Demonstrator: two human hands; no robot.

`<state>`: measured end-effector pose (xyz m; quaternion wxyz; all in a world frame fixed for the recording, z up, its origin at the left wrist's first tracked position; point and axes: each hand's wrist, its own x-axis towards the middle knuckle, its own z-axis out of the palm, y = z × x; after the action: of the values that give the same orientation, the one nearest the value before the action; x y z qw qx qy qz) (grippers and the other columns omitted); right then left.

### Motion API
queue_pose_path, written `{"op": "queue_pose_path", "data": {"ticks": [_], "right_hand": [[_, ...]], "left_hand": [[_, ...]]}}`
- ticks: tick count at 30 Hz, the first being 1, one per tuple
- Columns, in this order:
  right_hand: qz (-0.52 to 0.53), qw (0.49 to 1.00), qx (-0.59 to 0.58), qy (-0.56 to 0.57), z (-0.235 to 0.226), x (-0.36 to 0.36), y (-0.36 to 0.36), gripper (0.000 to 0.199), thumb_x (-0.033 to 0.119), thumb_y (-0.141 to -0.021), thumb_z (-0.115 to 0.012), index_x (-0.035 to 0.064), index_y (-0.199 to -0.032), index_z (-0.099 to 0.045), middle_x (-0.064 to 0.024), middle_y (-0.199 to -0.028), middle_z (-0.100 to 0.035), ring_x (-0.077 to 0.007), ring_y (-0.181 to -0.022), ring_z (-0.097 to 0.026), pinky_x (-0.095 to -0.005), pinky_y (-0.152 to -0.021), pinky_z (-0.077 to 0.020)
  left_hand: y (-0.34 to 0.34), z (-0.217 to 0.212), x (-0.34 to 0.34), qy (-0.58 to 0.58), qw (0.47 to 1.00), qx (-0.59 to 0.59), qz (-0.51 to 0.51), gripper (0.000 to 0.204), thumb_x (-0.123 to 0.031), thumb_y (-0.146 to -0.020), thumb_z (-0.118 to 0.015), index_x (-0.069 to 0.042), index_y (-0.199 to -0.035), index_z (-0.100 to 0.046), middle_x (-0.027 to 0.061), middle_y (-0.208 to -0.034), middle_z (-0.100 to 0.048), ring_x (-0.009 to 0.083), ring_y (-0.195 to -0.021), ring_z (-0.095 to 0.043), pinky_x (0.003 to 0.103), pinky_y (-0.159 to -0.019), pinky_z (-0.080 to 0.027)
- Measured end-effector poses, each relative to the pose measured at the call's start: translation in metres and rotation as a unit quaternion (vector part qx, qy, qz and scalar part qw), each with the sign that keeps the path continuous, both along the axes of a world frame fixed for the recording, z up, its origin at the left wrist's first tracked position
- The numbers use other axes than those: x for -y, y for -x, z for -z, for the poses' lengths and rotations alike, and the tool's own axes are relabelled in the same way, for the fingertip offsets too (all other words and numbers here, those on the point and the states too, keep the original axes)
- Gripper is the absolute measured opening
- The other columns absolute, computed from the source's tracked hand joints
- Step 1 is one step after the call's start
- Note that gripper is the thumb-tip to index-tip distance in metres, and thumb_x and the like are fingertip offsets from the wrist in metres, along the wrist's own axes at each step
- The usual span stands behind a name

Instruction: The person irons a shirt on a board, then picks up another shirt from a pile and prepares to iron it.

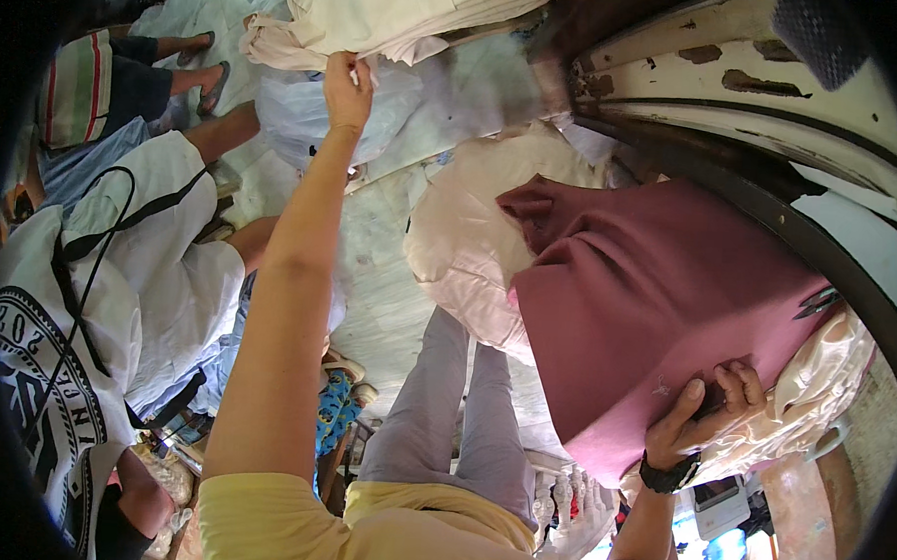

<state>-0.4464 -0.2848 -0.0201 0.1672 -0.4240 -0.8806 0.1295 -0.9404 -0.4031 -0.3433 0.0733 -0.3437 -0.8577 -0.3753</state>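
My left hand reaches far forward with its fingers pinched at the near edge of a cream cloth. My right hand, with a dark band at the wrist, rests on the lower part of a maroon cloth. Its thumb stands apart from the slightly bent fingers. The maroon cloth lies spread over shiny pale satin fabric, with one corner bunched up. Near its right edge lies a small dark tool, perhaps thread snips.
A pale satin bundle sits beside the maroon cloth. Translucent plastic bags lie beneath the cream cloth. On the left, a person in a white shirt sits close by, another beyond. A worn, peeling curved panel borders the right.
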Motion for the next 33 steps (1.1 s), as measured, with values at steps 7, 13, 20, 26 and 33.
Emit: {"op": "queue_pose_path", "data": {"ticks": [7, 13, 20, 26, 33], "right_hand": [[-0.002, 1.000, 0.015, -0.004, -0.002, 0.000, -0.005, 0.027, 0.020, -0.095, -0.055, 0.0015, -0.114, -0.050, -0.0158, -0.117, -0.043, -0.0289, -0.108, -0.047, -0.0460, -0.098, -0.0385], [0.009, 1.000, -0.005, 0.007, -0.002, 0.002, -0.001, 0.029, 0.023, -0.095, -0.056, 0.0014, -0.113, -0.051, -0.0158, -0.117, -0.043, -0.0292, -0.108, -0.047, -0.0435, -0.096, -0.0392], [-0.001, 1.000, 0.018, -0.008, -0.003, 0.001, -0.003, 0.028, 0.021, -0.094, -0.058, 0.0013, -0.112, -0.052, -0.0158, -0.116, -0.044, -0.0295, -0.107, -0.048, -0.0432, -0.095, -0.0400], [-0.008, 1.000, 0.019, -0.011, -0.005, -0.001, 0.000, 0.026, 0.018, -0.093, -0.058, 0.0010, -0.112, -0.053, -0.0157, -0.115, -0.045, -0.0295, -0.106, -0.048, -0.0430, -0.095, -0.0394], [-0.004, 1.000, 0.008, -0.009, -0.002, 0.000, -0.001, 0.026, 0.018, -0.093, -0.058, 0.0015, -0.112, -0.053, -0.0155, -0.114, -0.044, -0.0291, -0.106, -0.048, -0.0431, -0.094, -0.0398]], "left_hand": [[0.017, -0.040, 0.004, 0.106, 0.989, -0.059, 0.085, 0.022, -0.001, -0.082, -0.064, -0.001, -0.103, -0.059, 0.0162, -0.092, -0.054, 0.0347, -0.087, -0.056, 0.043, -0.078, -0.047], [-0.009, -0.027, -0.019, 0.071, 0.994, -0.067, 0.057, 0.018, -0.006, -0.083, -0.066, -0.001, -0.099, -0.062, 0.0155, -0.094, -0.052, 0.0351, -0.087, -0.055, 0.043, -0.077, -0.046], [0.007, -0.038, -0.018, 0.047, 0.997, -0.046, 0.050, 0.016, -0.004, -0.084, -0.063, 0.000, -0.099, -0.060, 0.0144, -0.088, -0.055, 0.0338, -0.082, -0.056, 0.042, -0.074, -0.047], [0.012, -0.049, -0.017, 0.073, 0.979, -0.130, 0.143, 0.018, -0.004, -0.084, -0.062, 0.000, -0.102, -0.060, 0.0159, -0.094, -0.054, 0.0345, -0.080, -0.055, 0.042, -0.074, -0.048], [-0.012, -0.026, -0.021, 0.099, 0.988, -0.069, 0.092, 0.019, -0.005, -0.082, -0.065, -0.002, -0.101, -0.063, 0.0175, -0.097, -0.052, 0.0356, -0.088, -0.055, 0.043, -0.077, -0.047]]}}
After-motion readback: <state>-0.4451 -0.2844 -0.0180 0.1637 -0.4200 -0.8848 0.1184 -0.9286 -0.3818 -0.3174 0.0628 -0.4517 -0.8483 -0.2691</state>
